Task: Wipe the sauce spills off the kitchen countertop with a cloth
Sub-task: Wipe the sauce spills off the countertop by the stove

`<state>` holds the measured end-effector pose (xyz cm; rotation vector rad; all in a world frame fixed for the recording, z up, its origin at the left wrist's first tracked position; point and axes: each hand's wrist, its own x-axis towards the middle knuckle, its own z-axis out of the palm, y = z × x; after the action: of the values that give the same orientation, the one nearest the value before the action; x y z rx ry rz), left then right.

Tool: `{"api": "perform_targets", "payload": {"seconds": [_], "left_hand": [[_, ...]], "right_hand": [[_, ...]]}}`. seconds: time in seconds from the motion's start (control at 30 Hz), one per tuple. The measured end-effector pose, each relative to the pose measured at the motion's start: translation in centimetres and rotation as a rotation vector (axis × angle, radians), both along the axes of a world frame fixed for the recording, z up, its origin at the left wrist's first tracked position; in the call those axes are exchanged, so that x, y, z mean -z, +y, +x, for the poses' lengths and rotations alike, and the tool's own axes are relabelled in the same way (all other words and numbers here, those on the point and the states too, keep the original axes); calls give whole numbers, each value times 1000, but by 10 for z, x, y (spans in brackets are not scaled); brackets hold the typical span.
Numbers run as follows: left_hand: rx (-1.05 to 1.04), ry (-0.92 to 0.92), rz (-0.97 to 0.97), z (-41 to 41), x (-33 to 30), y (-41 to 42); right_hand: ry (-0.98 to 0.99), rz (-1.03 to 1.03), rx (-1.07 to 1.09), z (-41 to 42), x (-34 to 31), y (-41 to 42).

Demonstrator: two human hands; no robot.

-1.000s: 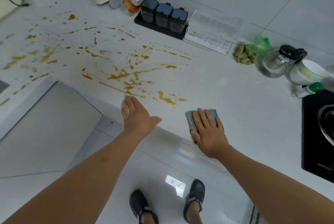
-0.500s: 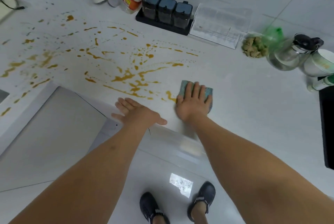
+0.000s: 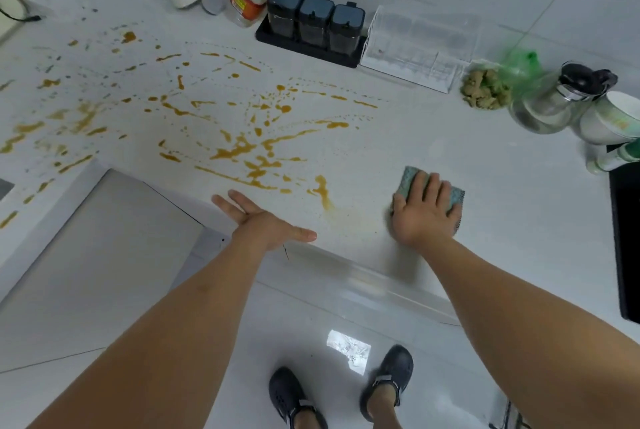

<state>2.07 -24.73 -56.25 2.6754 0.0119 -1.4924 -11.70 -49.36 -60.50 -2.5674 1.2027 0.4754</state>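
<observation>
On the countertop [image 3: 485, 168], right hand [image 3: 420, 217] fingers flat on cloth [image 3: 412, 177]; labels unreadable.

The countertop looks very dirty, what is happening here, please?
A person is wiping sauce off the white countertop. The right hand presses a teal cloth flat on the counter near the front edge, just right of the spill. The left hand rests open on the front edge. Beside the cloth there is a faint smeared patch, but most of the orange-brown sauce splatter is not yet wiped and spreads far to the left.
</observation>
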Motion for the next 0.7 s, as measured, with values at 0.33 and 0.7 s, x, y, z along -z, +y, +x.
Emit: {"api": "perform_targets", "payload": {"seconds": [0.33, 0.7], "left_hand": [[72, -36, 56, -2, -14, -6], [95, -6, 87, 11, 22, 0]], "right_hand": [[-58, 17, -502, 55, 7, 109], [0, 5, -133, 33, 1, 31]]}}
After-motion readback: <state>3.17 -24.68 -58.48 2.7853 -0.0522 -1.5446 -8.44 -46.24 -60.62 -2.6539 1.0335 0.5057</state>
